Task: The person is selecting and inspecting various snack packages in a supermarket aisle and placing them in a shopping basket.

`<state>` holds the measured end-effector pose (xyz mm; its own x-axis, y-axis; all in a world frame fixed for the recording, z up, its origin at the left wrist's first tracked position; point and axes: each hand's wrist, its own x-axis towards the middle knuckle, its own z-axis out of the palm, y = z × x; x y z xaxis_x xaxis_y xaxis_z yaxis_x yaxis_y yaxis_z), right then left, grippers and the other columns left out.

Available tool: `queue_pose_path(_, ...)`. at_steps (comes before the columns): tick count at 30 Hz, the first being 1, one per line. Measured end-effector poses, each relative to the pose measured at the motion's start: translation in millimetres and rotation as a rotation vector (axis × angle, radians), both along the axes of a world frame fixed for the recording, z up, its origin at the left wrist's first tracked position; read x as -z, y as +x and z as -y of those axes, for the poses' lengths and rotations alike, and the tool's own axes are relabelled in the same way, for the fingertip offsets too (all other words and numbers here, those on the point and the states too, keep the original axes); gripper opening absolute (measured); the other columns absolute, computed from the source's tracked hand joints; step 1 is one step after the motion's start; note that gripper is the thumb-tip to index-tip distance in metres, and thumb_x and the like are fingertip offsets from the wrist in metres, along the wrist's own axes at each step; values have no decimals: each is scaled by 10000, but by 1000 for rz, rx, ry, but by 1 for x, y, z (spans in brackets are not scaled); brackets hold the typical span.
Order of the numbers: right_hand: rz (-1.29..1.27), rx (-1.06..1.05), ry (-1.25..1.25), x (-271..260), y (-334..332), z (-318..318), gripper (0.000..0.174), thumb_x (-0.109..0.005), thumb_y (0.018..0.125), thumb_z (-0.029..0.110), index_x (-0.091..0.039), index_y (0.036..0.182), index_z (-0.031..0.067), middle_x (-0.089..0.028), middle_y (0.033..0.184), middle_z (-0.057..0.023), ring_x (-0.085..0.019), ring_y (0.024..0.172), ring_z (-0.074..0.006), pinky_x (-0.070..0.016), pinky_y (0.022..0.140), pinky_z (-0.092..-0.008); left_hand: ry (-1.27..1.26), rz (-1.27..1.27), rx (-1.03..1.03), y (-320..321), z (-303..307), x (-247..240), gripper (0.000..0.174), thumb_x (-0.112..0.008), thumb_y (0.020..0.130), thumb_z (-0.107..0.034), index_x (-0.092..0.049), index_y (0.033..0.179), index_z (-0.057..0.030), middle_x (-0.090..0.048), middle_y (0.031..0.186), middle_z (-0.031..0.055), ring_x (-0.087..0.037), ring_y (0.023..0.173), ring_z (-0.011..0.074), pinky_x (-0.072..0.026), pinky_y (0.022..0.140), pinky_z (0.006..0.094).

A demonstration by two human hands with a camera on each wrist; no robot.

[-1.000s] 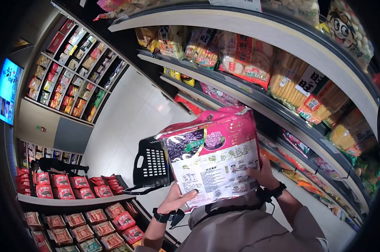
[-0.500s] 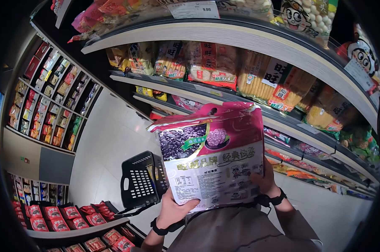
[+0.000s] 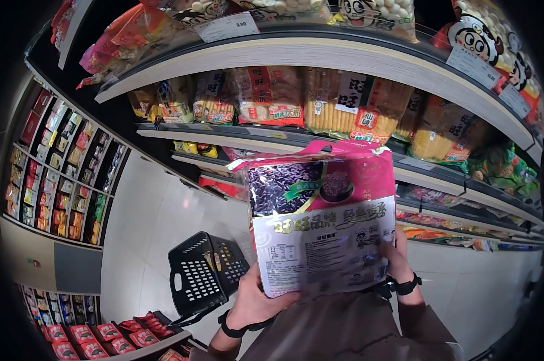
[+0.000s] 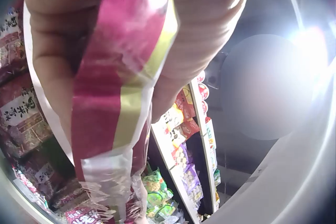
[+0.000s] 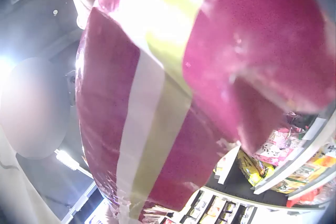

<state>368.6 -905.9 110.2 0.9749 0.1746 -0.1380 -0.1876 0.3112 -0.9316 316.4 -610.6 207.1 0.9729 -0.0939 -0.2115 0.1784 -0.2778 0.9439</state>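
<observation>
A large pink and white bag of rice crackers (image 3: 326,228), printed with dark grains and a dish of crackers, is held up between both hands in front of the body. My left hand (image 3: 254,304) grips its lower left corner, thumb on the printed face. In the left wrist view, fingers lie on both sides of the bag's pink and gold side fold (image 4: 113,82). At the right edge, my right hand (image 3: 397,260) holds the bag with the thumb over its face and the other fingers hidden behind. The right wrist view is mostly filled by the shiny bag side (image 5: 157,124).
A black shopping basket (image 3: 200,277) stands on the pale floor (image 3: 142,204), left of the bag. Ahead, curved shelves (image 3: 320,51) carry bagged crackers (image 3: 269,96). Red packets (image 3: 94,337) lie on a low display at the lower left, with a stocked wall rack (image 3: 61,162) beyond.
The head view has swung so the cracker shelves lie more level and shift left. The bag has moved slightly right in view and faces the camera more squarely. Both hands keep their hold.
</observation>
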Motion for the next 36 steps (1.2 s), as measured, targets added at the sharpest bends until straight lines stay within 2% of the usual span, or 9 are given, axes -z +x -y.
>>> queue_pose_path(5,21,65,19,-20,0,4,594,-539,716,91,-425,1287,-28,-573,1117,-63,-535,993,-113,-416,864,-255,5,53,-9,-2,14,-6,585,-819,627,-101,-534,1124,21,-677,979,117,-652,882,160,-508,805,300)
queue_pose_path(10,34,10,58,-16,4,8,563,-538,724,85,-440,1265,-36,-587,1100,-66,-554,982,-126,-427,864,-266,12,43,-37,-7,17,-11,585,-815,628,-79,-532,1129,30,-673,995,110,-649,888,152,-506,806,294)
queue_pose_path(15,-8,-10,59,-27,7,0,520,-541,731,77,-466,1232,-42,-606,1073,-71,-575,952,-138,-445,847,-274,-93,20,-49,-11,14,-13,566,-801,646,-32,-525,1135,36,-671,995,93,-638,889,127,-503,798,273)
queue_pose_path(23,-55,16,81,-22,5,-5,533,-605,746,105,-460,1236,-46,-609,1081,-87,-586,950,-142,-469,834,-282,-114,30,-38,-10,8,-11,570,-810,656,-44,-519,1139,42,-666,1007,99,-633,904,132,-501,807,279)
queue_pose_path(28,-42,38,93,-22,1,-8,551,-626,751,112,-447,1244,-57,-607,1088,-107,-587,962,-158,-469,854,-299,-147,-91,-76,-8,-1,-11,576,-815,657,-51,-513,1136,55,-664,1008,108,-633,913,141,-502,813,282)
queue_pose_path(32,3,47,104,-27,-1,-12,574,-645,758,135,-437,1257,-60,-604,1104,-123,-583,977,-166,-466,870,-313,-128,-100,-30,1,-4,-14,561,-814,663,-57,-520,1128,55,-673,973,110,-645,836,129,-526,718,269)
queue_pose_path(36,18,68,122,-27,-3,-12,595,-662,764,164,-431,1265,-60,-602,1110,-123,-580,980,-162,-464,875,-315,-151,-41,0,6,-3,-10,557,-815,668,-66,-523,1126,55,-676,964,111,-648,806,128,-530,681,263)
